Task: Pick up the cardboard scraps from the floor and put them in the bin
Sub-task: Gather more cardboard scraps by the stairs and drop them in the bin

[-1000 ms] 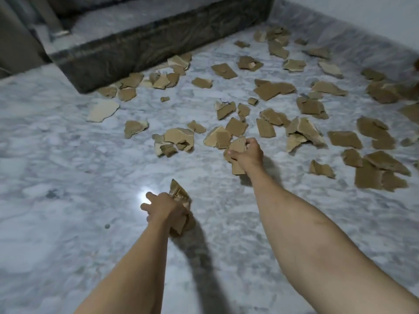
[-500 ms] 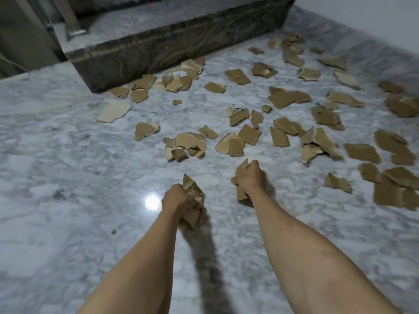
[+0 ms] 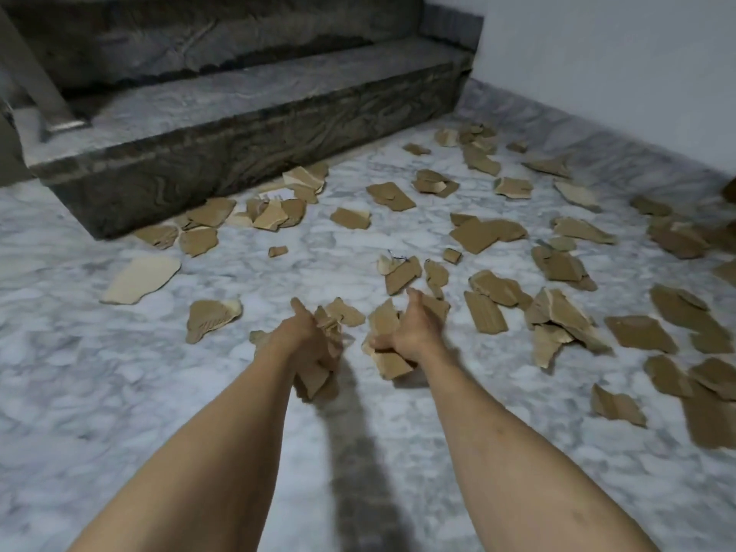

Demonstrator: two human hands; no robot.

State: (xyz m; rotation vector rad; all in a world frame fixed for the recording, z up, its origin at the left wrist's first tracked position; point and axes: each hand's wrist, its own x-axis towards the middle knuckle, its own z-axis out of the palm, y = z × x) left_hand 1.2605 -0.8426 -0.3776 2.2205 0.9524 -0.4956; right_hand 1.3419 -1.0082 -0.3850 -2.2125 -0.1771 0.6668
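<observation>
Several torn brown cardboard scraps (image 3: 486, 317) lie scattered over the white marble floor (image 3: 119, 392), mostly ahead and to the right. My left hand (image 3: 304, 338) is closed around a bunch of scraps (image 3: 314, 378) that stick out below and above the fist. My right hand (image 3: 414, 332) grips another bunch of scraps (image 3: 388, 362), held close beside the left. Both hands hover above the floor near the middle. No bin is in view.
A dark stone step (image 3: 247, 153) runs across the back left, with scraps piled along its foot (image 3: 275, 213). A white wall (image 3: 617, 73) with a marble skirting bounds the right. A large pale scrap (image 3: 139, 278) lies apart at the left.
Both hands have come closer together with their scraps, and my right hand has lifted its bunch off the floor. The view has tilted up toward the step.
</observation>
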